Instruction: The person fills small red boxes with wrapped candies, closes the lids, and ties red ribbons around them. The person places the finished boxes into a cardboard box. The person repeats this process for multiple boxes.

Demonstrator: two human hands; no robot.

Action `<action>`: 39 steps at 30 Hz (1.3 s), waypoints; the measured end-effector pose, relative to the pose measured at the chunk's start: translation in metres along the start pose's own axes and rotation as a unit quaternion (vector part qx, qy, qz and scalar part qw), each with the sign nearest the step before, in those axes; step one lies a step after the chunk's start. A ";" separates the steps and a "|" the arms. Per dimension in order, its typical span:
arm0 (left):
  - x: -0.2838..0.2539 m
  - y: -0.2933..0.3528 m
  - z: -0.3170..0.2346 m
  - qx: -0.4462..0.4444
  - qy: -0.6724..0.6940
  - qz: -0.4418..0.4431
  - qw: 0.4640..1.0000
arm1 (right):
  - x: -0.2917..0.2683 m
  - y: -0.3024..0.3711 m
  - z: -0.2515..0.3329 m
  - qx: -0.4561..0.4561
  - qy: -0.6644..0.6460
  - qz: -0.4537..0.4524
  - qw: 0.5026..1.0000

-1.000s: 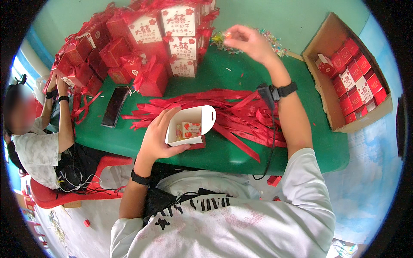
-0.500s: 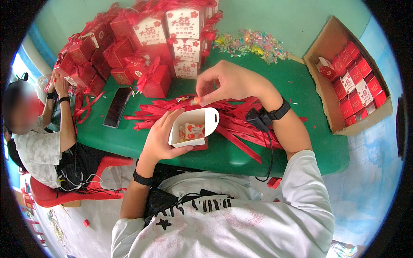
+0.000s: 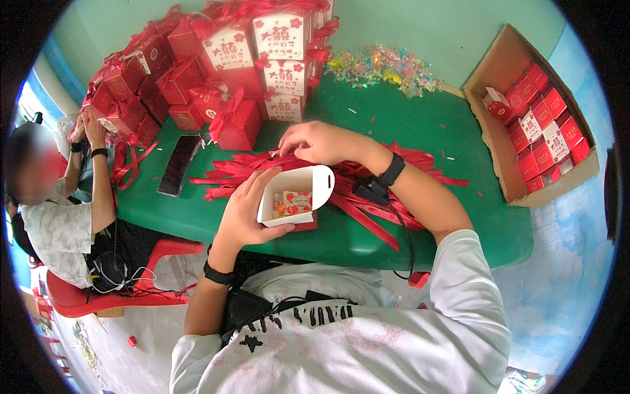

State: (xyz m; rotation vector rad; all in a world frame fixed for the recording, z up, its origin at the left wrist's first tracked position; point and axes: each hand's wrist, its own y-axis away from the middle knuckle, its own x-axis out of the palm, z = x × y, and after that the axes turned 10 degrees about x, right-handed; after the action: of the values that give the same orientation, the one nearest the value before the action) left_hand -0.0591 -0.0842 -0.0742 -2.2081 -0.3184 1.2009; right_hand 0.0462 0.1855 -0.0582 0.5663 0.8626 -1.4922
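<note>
In the head view, an open box (image 3: pixel 289 179) is being clamped in the grip of the left hand (image 3: pixel 246 213), over the near side of the counter (image 3: pixel 394 115). Wrapped sweets (image 3: pixel 293 203) are being contained; the flap (image 3: pixel 320 187) is not yet closed (the box is being judged part-finished). Ribboned boxes (image 3: pixel 239 128) are being kept stacked behind. The right hand (image 3: pixel 325 144) is being held at the red ribbons (image 3: pixel 226 172), fingers curled; whether anything is being pinched cannot be told.

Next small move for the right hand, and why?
Probably pinch the small pale piece on the ribbons and bring it to the box: the right hand has its fingers close by it, the left hand steadies the box, its flap is open, and wrapped pieces lie inside.
</note>
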 end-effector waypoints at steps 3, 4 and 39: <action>0.000 0.000 -0.001 -0.001 -0.002 0.001 1.000 | 0.020 0.001 -0.001 0.031 -0.032 -0.010 0.999; 0.000 0.000 -0.001 0.002 -0.003 0.000 1.000 | 0.021 0.000 -0.001 0.029 -0.031 -0.011 0.999; -0.001 0.000 0.000 0.017 -0.009 -0.001 1.000 | 0.017 0.004 0.012 0.111 0.005 -0.038 0.993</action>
State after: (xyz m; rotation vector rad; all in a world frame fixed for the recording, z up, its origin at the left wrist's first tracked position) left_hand -0.0593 -0.0851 -0.0736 -2.1686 -0.3039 1.2172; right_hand 0.0499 0.1654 -0.0648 0.7114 0.7372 -1.6692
